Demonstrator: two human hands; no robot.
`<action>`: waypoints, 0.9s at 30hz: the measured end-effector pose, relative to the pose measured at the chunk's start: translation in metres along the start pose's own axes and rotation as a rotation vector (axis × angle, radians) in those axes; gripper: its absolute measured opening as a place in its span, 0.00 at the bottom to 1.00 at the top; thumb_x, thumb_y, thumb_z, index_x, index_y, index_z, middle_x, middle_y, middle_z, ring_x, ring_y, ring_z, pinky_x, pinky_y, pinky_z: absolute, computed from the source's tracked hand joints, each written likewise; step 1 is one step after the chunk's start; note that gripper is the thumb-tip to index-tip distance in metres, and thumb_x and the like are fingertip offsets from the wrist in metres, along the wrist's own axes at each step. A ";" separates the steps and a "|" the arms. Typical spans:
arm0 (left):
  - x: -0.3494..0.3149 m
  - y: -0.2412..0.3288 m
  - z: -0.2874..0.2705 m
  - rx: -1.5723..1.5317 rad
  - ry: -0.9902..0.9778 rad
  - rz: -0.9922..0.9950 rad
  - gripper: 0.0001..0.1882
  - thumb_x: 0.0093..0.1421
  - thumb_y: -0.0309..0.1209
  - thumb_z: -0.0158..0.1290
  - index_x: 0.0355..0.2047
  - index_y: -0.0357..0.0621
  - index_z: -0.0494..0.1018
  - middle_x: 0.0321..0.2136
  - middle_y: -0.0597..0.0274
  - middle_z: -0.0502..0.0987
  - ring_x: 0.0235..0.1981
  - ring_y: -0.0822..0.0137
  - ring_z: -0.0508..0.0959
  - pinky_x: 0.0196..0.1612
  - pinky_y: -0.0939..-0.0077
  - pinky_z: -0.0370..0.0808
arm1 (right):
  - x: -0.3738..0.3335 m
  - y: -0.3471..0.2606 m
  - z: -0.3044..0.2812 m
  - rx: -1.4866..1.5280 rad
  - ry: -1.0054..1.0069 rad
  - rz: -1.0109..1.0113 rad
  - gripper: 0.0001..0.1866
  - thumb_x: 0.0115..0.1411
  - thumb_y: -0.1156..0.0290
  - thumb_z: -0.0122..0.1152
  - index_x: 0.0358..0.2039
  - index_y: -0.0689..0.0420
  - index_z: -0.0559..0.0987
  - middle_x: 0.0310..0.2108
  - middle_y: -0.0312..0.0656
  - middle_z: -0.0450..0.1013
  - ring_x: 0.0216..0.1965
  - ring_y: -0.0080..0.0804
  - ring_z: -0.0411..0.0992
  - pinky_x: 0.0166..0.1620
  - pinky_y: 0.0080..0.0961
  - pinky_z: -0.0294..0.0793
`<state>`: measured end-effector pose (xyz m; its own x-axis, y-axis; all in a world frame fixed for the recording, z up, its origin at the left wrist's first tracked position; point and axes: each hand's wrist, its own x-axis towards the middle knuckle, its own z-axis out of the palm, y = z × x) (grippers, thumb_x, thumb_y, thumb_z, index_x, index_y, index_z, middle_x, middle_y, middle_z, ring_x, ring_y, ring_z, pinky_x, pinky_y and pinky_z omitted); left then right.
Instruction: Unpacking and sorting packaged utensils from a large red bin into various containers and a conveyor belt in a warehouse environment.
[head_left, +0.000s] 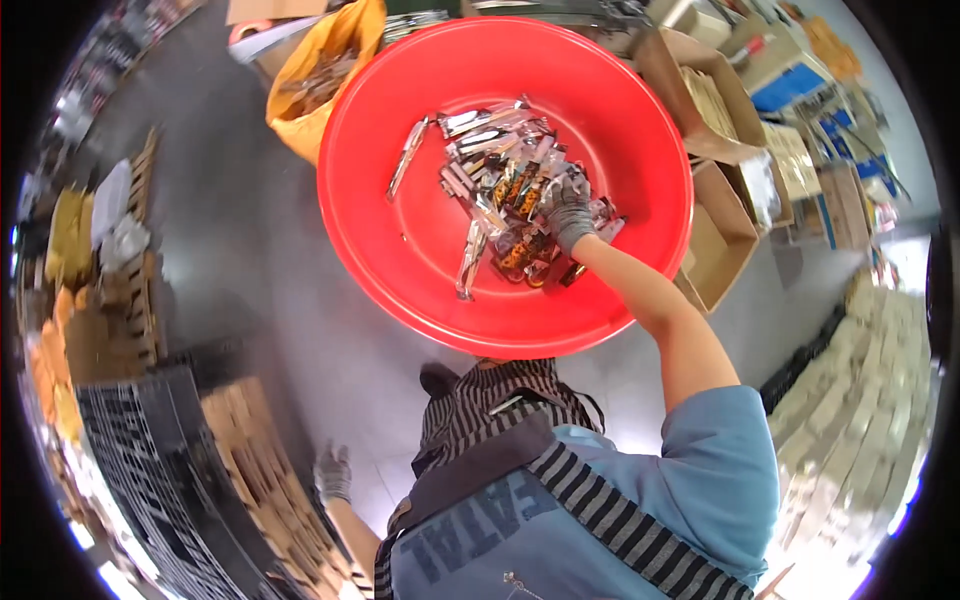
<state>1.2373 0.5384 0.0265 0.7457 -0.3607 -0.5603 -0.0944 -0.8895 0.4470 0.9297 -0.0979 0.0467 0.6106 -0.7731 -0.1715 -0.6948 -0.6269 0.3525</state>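
Observation:
A large round red tub [385, 245] stands in front of me, with a heap of clear-wrapped slim packets [500, 150] in its middle. Some packets show orange and black patterns. My right hand [570, 215], in a grey glove, reaches into the right side of this heap. Its fingers blend with the shiny wraps, so whether they grip a packet cannot be told. Apart from the heap, a single packet [408, 158] leans toward the tub's left wall. My left hand [333, 472], also gloved, hangs low at my left side, outside the tub, fingers apart and holding nothing.
A yellow sack [300, 125] with brown contents touches the tub's left rim. Open cardboard boxes [725, 235] stand close on its right. To my left are a black plastic crate or pallet stack [150, 470] and wooden pallets [265, 470]. Pale stacked goods [850, 390] line the right.

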 end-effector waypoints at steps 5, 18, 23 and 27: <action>0.093 0.198 -0.086 -0.074 0.113 0.513 0.18 0.56 0.31 0.50 0.46 0.35 0.68 0.44 0.53 0.72 0.43 0.65 0.74 0.47 0.74 0.70 | -0.023 -0.012 -0.038 0.453 -0.163 0.439 0.28 0.51 0.65 0.50 0.54 0.55 0.62 0.54 0.56 0.57 0.57 0.54 0.54 0.54 0.51 0.54; 0.202 0.544 0.094 -0.082 -0.878 0.351 0.15 0.54 0.38 0.52 0.39 0.44 0.72 0.34 0.60 0.73 0.23 0.64 0.73 0.26 0.72 0.72 | 0.053 -0.008 0.032 0.985 0.295 1.217 0.17 0.43 0.66 0.59 0.36 0.56 0.75 0.34 0.53 0.72 0.39 0.50 0.70 0.43 0.37 0.69; 0.255 0.548 0.226 -0.163 -0.622 -0.139 0.11 0.45 0.37 0.60 0.23 0.44 0.72 0.22 0.62 0.73 0.17 0.68 0.70 0.15 0.74 0.64 | 0.052 -0.018 0.042 0.855 0.383 1.329 0.33 0.42 0.60 0.63 0.48 0.61 0.65 0.47 0.56 0.63 0.52 0.49 0.59 0.55 0.38 0.57; 0.314 0.503 0.288 -0.402 -0.388 -0.066 0.09 0.41 0.28 0.60 0.14 0.45 0.70 0.10 0.67 0.67 0.09 0.71 0.64 0.12 0.76 0.61 | 0.080 -0.013 0.003 0.736 0.349 1.146 0.42 0.43 0.54 0.65 0.54 0.60 0.59 0.52 0.52 0.60 0.54 0.46 0.58 0.57 0.37 0.54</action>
<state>1.2337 -0.1031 -0.1257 0.4366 -0.4521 -0.7778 0.2603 -0.7641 0.5902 0.9868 -0.1521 0.0252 -0.4362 -0.8870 0.1516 -0.8351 0.3362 -0.4355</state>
